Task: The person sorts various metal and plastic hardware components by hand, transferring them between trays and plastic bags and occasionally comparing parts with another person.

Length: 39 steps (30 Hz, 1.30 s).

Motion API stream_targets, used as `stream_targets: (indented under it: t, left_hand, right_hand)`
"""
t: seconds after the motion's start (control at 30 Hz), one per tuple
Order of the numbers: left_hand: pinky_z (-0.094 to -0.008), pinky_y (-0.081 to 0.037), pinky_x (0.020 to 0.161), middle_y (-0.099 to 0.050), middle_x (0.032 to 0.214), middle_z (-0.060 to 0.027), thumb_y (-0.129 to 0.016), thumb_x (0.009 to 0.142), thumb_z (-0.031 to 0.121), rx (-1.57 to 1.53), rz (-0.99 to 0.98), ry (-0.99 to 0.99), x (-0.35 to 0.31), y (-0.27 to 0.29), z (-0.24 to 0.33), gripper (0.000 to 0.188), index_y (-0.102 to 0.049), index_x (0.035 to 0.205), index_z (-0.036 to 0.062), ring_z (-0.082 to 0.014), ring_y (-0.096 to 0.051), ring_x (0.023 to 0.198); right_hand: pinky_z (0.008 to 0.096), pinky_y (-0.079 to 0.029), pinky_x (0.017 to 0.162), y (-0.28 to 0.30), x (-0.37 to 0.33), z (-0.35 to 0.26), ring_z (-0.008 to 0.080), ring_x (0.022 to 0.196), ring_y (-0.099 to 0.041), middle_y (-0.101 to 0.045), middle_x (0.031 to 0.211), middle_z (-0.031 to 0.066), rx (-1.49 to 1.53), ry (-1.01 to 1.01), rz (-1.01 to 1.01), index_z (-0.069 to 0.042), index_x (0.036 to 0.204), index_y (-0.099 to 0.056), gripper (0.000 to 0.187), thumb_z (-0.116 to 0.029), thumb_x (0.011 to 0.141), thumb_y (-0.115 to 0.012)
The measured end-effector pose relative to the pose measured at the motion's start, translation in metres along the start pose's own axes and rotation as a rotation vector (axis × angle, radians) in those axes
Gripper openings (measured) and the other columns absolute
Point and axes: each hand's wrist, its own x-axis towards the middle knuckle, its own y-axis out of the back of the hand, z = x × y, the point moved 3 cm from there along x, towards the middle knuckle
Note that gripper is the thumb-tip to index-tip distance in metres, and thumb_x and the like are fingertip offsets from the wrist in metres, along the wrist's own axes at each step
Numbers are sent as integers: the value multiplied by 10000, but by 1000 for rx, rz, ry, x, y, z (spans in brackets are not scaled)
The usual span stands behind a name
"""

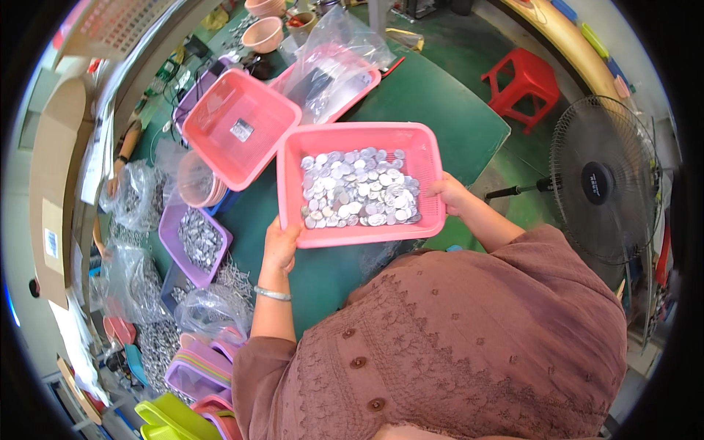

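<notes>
Between my two hands is a pink plastic basket (359,237), held over the green table. A layer of round silvery discs (363,187) covers most of its bottom. My left hand (280,246) grips the near left corner, with its fingers partly hidden under the rim. My right hand (449,194) is closed on the right side wall. Just beyond the left side of the basket sits another pink basket (220,147), with only a small label visible inside. Behind both, a clear plastic bag (330,66) lies over a further pink basket (363,86).
A purple basket (167,233) of metal pieces stands at left, near clear bags (132,275) and a heap of metal parts (158,348). Stacked colored baskets (198,374) are at lower left. A standing fan (598,183) and red stool (526,81) are at right. Another person's arm (128,143) shows at far left.
</notes>
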Motion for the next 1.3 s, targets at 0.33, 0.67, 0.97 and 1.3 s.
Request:
stream_targets:
  t: [0.33, 0.67, 0.97, 1.3]
  left_hand:
    - [-373, -477, 734, -431, 1153, -176, -485, 869, 276, -200, -58, 133, 31, -44, 4, 461, -344, 1239, 39, -291, -525, 890]
    - [-417, -458, 785, -419, 1079, -205, -538, 793, 462, -440, 317, 122, 43, 59, 15, 700, -197, 1247, 53, -316, -490, 925]
    - [-423, -484, 734, -474, 1065, -224, -567, 771, 426, -761, 277, 59, 109, 69, 37, 571, -393, 1142, 29, -340, -507, 925]
    - [-472, -482, 784, -491, 1079, -180, -370, 767, -71, -717, 533, -96, 117, 70, 30, 383, -383, 1145, -13, -342, -533, 947]
  right_hand:
    - [358, -491, 650, 140, -44, -65, 251, 708, -573, -567, 829, 118, 161, 372, 423, 58, 937, -513, 345, 38, 599, -450]
    - [384, -500, 576, 187, 22, -98, 249, 681, -563, -537, 816, 111, 150, 362, 628, 28, 881, -498, 237, 46, 649, -450]
    - [405, -494, 691, 203, 52, -89, 229, 766, -600, -604, 903, 83, -240, 61, 595, -73, 1044, -515, 368, -348, 804, -562]
    - [205, -391, 393, 196, -29, -17, 93, 493, -514, -581, 691, 47, -221, 198, 576, -44, 1022, -479, 268, -259, 863, -502]
